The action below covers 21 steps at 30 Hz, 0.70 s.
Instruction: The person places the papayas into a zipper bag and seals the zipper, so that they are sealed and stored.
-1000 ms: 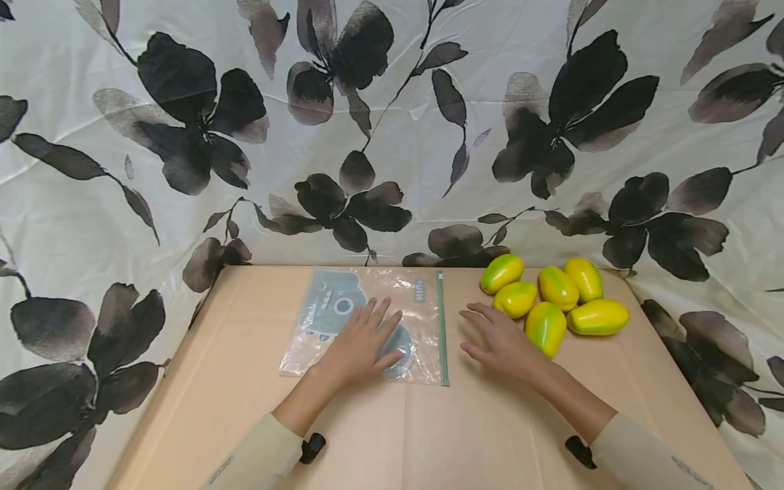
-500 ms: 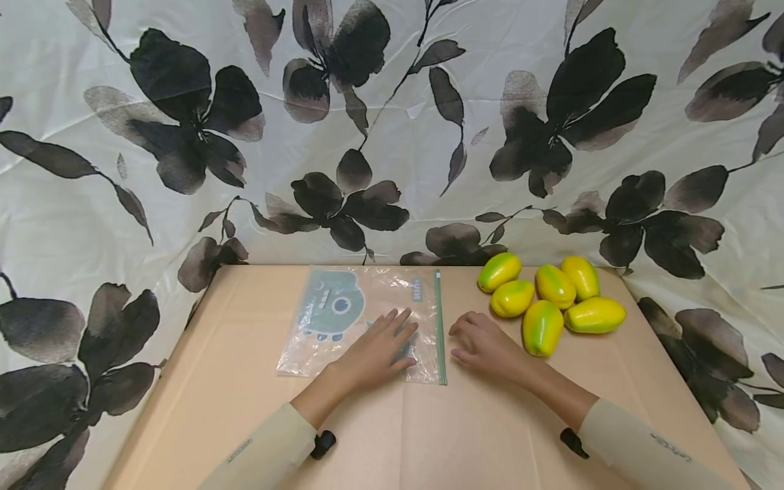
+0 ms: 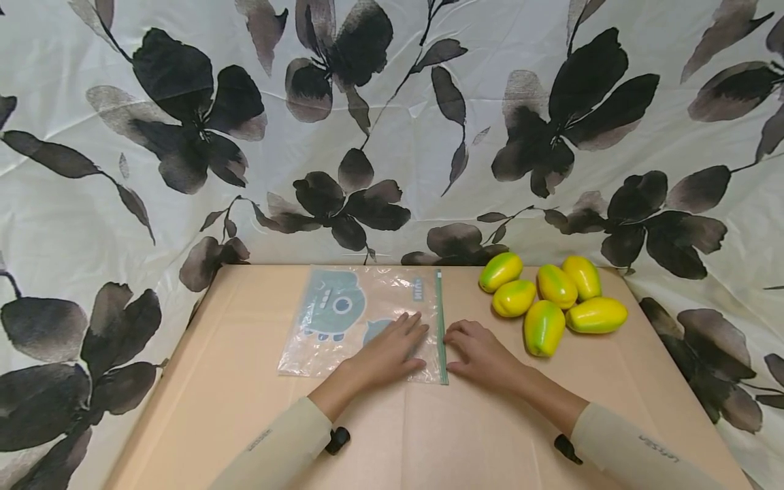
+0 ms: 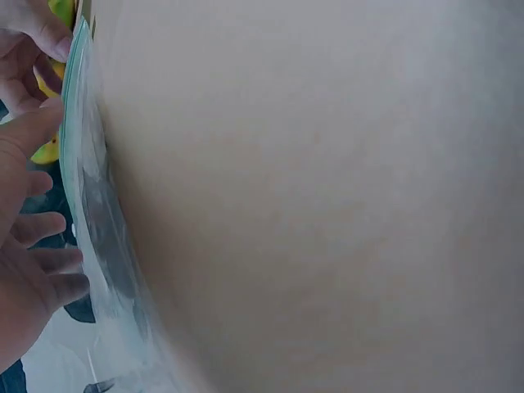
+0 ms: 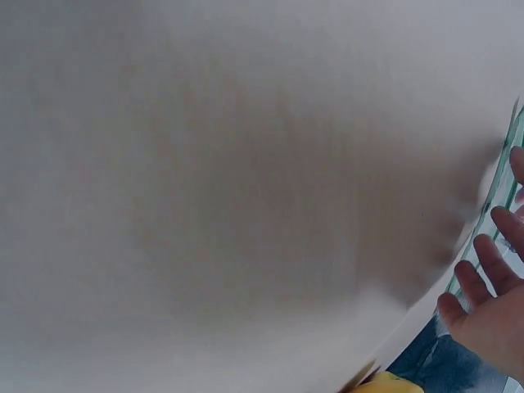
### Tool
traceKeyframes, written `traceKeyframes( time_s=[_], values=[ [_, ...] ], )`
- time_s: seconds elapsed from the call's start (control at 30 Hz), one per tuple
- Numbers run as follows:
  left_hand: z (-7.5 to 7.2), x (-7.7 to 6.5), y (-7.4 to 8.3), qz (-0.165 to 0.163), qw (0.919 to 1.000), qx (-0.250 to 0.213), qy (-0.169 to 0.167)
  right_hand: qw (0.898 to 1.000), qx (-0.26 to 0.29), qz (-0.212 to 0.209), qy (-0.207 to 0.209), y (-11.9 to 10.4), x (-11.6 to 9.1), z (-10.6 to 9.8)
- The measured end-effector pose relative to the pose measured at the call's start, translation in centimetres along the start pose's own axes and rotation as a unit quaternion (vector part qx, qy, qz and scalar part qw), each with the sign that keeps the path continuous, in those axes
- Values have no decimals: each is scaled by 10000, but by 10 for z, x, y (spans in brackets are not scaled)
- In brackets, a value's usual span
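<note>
A clear zip bag (image 3: 388,292) with a blue cartoon print lies flat on the table, its green zip strip (image 3: 439,299) on the right side. My left hand (image 3: 387,354) is over the bag's lower right part, its relaxed fingers near the strip. Just right of the strip, my right hand (image 3: 482,355) has loosely bent fingertips close to or touching that edge. In the left wrist view, the left fingers (image 4: 51,225) are apart and the zip strip (image 4: 72,123) runs beside them. Loosely spread right fingers (image 5: 471,282) show in the right wrist view beside the strip.
Several yellow-green mango-like fruits (image 3: 544,328) lie together at the back right of the tan table (image 3: 245,408). A floral cloth (image 3: 453,136) hangs behind the table's back edge and also shows along both sides.
My left hand has slid right across the bag toward the zip strip. My right hand has moved left from beside the fruits to the strip. The bag and fruits stay in place.
</note>
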<state>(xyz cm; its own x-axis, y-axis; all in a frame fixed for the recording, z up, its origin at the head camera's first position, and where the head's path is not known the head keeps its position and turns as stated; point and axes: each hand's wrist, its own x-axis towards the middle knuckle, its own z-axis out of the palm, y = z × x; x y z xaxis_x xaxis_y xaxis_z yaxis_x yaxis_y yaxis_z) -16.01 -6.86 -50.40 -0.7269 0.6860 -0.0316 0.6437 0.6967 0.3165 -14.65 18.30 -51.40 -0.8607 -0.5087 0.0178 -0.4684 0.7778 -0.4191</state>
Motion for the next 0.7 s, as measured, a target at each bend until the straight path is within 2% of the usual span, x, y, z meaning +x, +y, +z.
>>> traceKeyframes(
  time_s=[0.33,0.53,0.7],
  values=[
    [6,1,3,-258,9993,-116,-225,9995,-242,206,90,-3,1,11],
    [6,1,2,-290,9993,-49,-236,9991,-301,301,75,-5,1,12],
    [5,3,1,-253,9996,44,-116,9985,-370,389,-140,-4,0,11]
  ],
)
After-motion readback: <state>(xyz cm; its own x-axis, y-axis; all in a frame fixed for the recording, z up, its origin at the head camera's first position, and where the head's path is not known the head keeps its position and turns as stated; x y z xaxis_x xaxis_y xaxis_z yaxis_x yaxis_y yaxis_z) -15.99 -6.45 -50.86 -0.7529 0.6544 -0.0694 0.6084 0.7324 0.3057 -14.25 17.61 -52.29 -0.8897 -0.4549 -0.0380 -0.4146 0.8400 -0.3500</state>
